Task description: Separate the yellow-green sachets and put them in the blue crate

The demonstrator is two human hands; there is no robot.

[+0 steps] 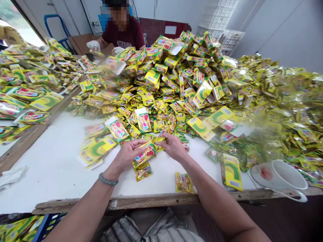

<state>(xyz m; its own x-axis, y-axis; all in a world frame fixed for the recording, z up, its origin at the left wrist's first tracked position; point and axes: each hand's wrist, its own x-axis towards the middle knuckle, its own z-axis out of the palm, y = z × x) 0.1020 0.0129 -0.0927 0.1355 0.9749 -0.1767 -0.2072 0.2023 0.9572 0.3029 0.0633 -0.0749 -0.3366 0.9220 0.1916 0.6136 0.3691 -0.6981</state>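
Note:
My left hand [126,155] is closed around a small yellow-green candy box [144,155] with a watermelon picture, held just above the white table. At the box's right end, my right hand [174,145] pinches a yellow candy packet [158,143]. The packet touches the box end; how far it reaches inside is hidden by my fingers. Below the box lies a loose candy packet [143,171], and another packet [183,182] rests by my right forearm. Just beyond my hands, a candy box [143,120] and a second box [117,129] lie among loose packets.
A large heap of boxes [161,67] rises ahead, with a mound of packets [292,101] at right. A white mug [277,174] stands at the right table edge [176,201]. Left, a wooden strip [32,137] borders more boxes. A gloved co-worker [128,32] sits opposite.

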